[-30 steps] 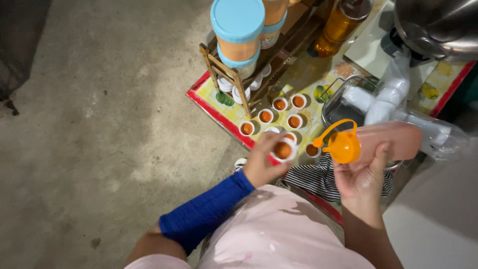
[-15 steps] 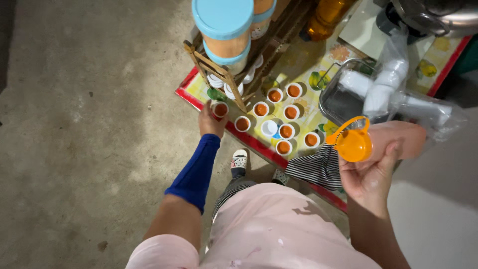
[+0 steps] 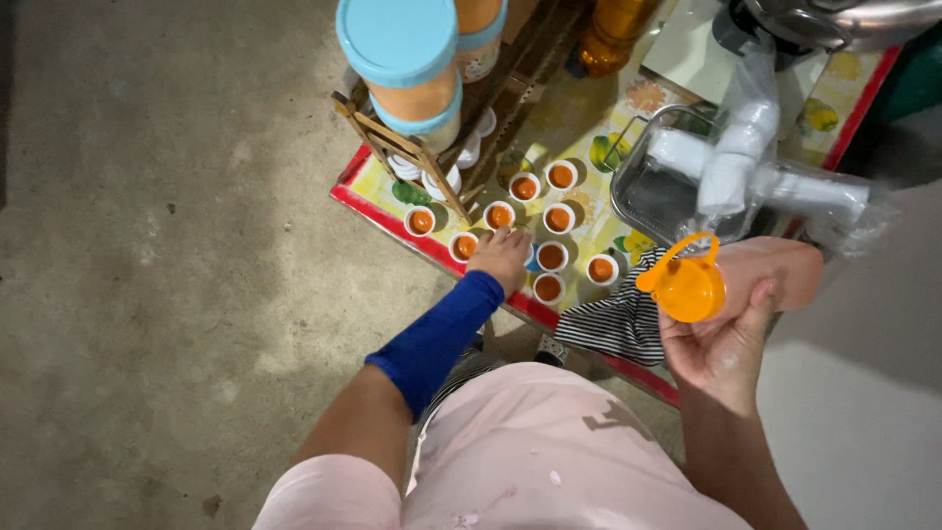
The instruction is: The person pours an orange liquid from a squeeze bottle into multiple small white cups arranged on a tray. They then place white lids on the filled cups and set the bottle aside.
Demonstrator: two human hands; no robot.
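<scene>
Concrete floor surrounds a patterned mat (image 3: 589, 113) crowded with small sauce-filled cups (image 3: 551, 256); left hand (image 3: 502, 257) rests fingers-down among them, grip hidden, while right hand (image 3: 721, 344) clasps an orange-capped bottle (image 3: 731, 285), tilted ready

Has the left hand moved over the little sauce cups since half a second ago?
Yes. The left hand has moved right along the cups, away from the mat's red corner near the wooden rack, toward the middle of the group.
</scene>
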